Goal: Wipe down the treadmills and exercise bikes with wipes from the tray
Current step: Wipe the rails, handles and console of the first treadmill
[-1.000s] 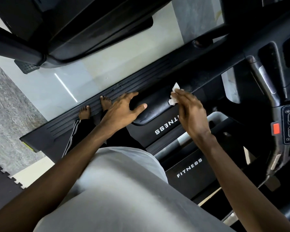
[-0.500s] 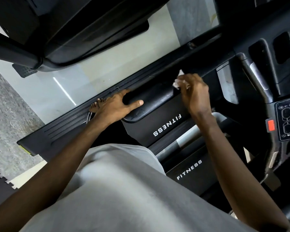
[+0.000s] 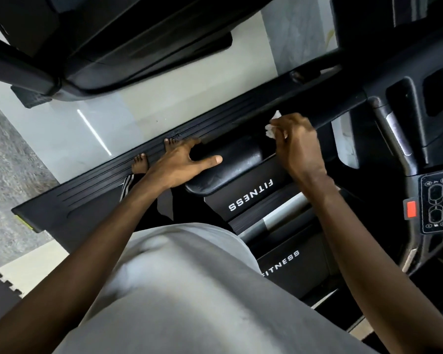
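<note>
Sliding farther up the rail [image 3: 339,111], the right hand [image 3: 298,146] has carried the wipe [image 3: 271,128], bunched in its curled fingers, beyond the pad [image 3: 230,163] where the left hand [image 3: 182,162] rests, fingers spread. Rail ahead of the fingers likely remains unwiped.

Grips a crumpled white wipe [image 3: 271,129] in the right hand [image 3: 297,146], just toward 1 o'clock of centre, at the black padded handrail [image 3: 230,164]. Rests the left hand [image 3: 182,164] flat on the handrail's rounded end, thumb stretched out. Stands with bare feet [image 3: 140,163] on the ribbed side rail [image 3: 87,198], toward 9 o'clock. At 3 o'clock, a control panel [image 3: 436,204] beside a red button [image 3: 411,210].
</note>
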A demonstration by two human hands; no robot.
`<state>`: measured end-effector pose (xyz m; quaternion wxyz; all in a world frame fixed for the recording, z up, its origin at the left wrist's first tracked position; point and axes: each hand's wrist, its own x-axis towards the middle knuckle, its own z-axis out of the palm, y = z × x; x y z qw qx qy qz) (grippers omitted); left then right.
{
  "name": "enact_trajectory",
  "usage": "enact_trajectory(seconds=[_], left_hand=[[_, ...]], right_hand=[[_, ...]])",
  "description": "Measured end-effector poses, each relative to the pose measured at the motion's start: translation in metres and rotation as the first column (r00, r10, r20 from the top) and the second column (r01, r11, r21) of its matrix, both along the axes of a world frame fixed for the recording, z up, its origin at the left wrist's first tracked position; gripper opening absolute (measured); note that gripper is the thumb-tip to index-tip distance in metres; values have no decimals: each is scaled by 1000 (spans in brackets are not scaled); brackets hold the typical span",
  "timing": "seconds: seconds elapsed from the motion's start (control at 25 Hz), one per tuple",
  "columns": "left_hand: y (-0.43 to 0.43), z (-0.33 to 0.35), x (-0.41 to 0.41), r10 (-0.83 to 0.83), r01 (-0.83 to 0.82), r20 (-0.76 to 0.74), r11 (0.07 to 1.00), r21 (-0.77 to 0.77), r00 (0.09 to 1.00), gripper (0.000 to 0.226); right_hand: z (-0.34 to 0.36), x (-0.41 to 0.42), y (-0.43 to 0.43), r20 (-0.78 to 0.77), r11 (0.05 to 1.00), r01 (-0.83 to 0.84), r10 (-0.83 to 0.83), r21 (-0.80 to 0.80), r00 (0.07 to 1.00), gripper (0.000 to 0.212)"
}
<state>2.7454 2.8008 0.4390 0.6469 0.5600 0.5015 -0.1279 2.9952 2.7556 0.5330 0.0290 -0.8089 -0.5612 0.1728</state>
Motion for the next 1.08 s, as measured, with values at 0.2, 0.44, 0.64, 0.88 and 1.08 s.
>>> enact_trajectory(seconds=[0.2,0.44,0.64,0.88,1.08], left_hand=[[11,0,9,-83,81,-25,994,-76,996,100],[30,-5,11,-160,164,37,969,-186,986,112],[35,-7,13,-156,172,89,963,-209,984,117],[36,-9,11,-156,175,99,960,-221,983,130],[35,2,18,-125,141,96,974,-178,987,109]], right_hand=[[-9,-22,11,-154,923,-359,338,-141,929,29],[-27,-6,60,-124,867,-373,352,-331,928,24],[-43,-21,99,-321,714,-443,311,-543,894,23],[-55,-13,107,-179,689,-359,321,-630,930,20],[-55,-21,102,-211,744,-306,224,-593,952,15]])
